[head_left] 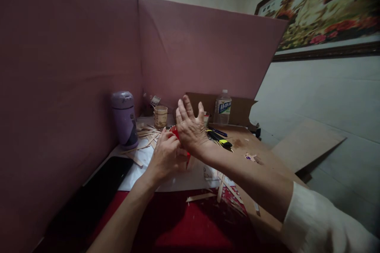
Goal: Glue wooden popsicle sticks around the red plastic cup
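My left hand (166,152) is curled round a red object (175,131), mostly hidden, with pale stripes near its top. Against the right side of that object, my right hand (191,130) is raised with its fingers stretched and spread. Both hands are over a white sheet (172,185). Thin flat wooden sticks (152,139) lie loose to the left, near a small wooden-looking cup (160,117). Beyond my right wrist is a black-and-yellow tool (220,138).
A purple bottle (124,122) and a dark flat device (109,178) stand and lie on the left. A clear labelled bottle (224,108) is at the back. More wooden strips (201,197) lie on red cloth (178,221). Pink panels (202,55) enclose the back and left.
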{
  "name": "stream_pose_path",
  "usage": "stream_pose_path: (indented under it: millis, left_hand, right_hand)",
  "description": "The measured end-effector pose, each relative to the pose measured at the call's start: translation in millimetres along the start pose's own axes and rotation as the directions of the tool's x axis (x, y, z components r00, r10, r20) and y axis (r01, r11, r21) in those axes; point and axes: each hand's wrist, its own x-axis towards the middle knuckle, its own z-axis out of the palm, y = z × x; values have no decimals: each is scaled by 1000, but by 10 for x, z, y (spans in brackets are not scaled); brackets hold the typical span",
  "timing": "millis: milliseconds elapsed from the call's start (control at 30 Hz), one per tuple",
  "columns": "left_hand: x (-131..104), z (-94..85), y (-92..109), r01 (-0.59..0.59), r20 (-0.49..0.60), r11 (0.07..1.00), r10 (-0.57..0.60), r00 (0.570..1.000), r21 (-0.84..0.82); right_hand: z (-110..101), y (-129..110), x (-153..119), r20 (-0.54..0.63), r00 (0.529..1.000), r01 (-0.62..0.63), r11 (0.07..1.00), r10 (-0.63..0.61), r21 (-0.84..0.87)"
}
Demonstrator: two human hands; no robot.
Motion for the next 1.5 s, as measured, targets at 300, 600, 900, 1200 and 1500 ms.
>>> stream_pose_path:
  millis: [300,600,900,1200,1500]
  left_hand:
    - [5,8,-9,6,-6,1000,-6,1000,10]
    - [-9,24,-27,-23,-27,1000,23,999,-4]
    - [-55,46,-63,-48,-59,998,47,997,-29]
    - [-76,-94,50,54,-225,967,-112,968,-249]
    - [-91,-46,-49,259,-246,830,-419,874,-494]
  right_hand:
    - [-26,16,38,-21,999,-44,999,43,-11]
    - [-183,304,-10,-80,988,-112,966,134,233]
    - [-245,706,-494,366,899,-178,563,-241,807]
    - [-12,609,-647,271,899,65,718,-343,693]
    - [2,626,-597,257,888,103,710,-381,697]
